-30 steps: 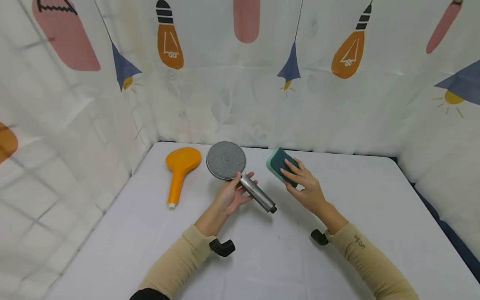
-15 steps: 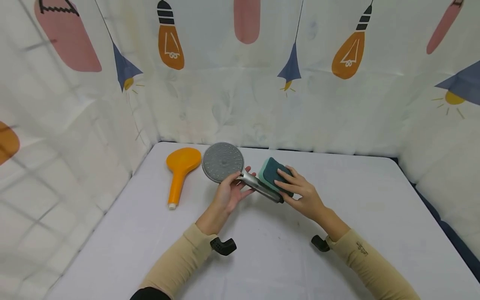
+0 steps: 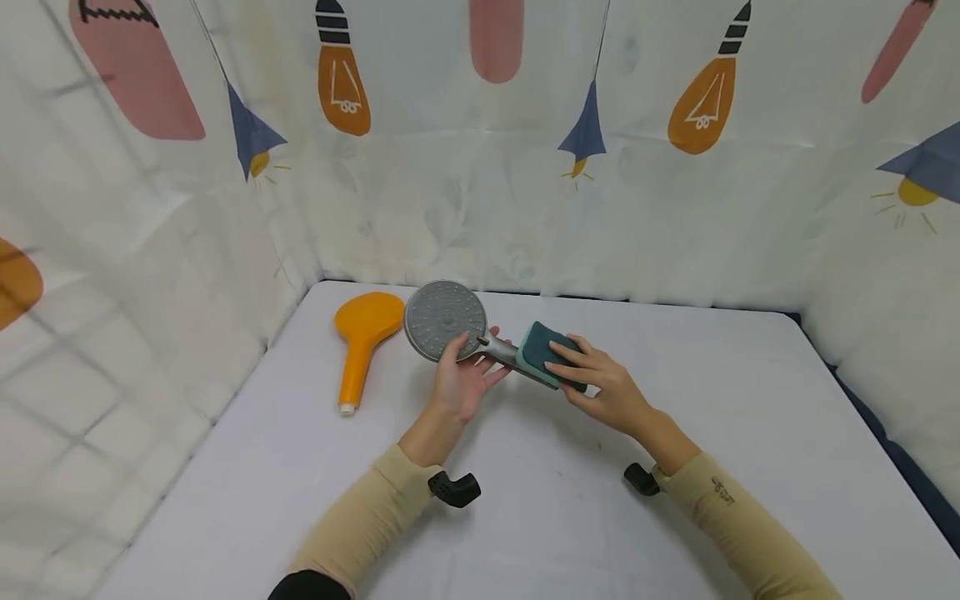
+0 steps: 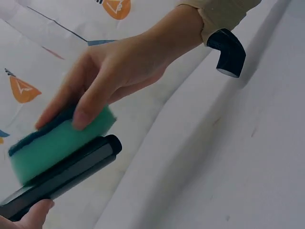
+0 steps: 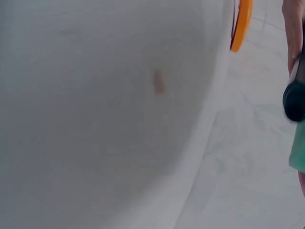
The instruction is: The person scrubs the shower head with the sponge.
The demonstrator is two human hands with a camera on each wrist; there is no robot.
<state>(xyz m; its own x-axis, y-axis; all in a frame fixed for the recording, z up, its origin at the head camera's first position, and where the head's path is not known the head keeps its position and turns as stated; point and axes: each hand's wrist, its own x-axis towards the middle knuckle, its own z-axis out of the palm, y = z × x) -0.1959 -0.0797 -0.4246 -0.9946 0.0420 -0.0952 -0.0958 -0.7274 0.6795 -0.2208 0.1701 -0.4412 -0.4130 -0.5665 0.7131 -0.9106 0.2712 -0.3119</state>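
Note:
In the head view, my left hand (image 3: pixel 456 387) holds a grey handheld shower head (image 3: pixel 445 321) above the table, its round nozzle face towards the camera. Its handle slants down to the right. My right hand (image 3: pixel 607 387) grips a two-layer sponge (image 3: pixel 542 348), dark green on one side and light green on the other. From the left wrist view, the sponge (image 4: pixel 62 145) lies along the handle (image 4: pixel 71 169) with its light green side towards it. The right wrist view catches only the handle's dark end (image 5: pixel 294 102) and a sponge corner (image 5: pixel 298 152).
An orange paddle-shaped thing (image 3: pixel 360 342) with a white tip lies on the white-covered table (image 3: pixel 540 517), left of the shower head. Patterned white curtain (image 3: pixel 465 200) stands behind the table and along its sides.
My right hand has brought the sponge left and down from beside the shower head onto its handle. The shower head has shifted slightly left, and its handle end has risen.

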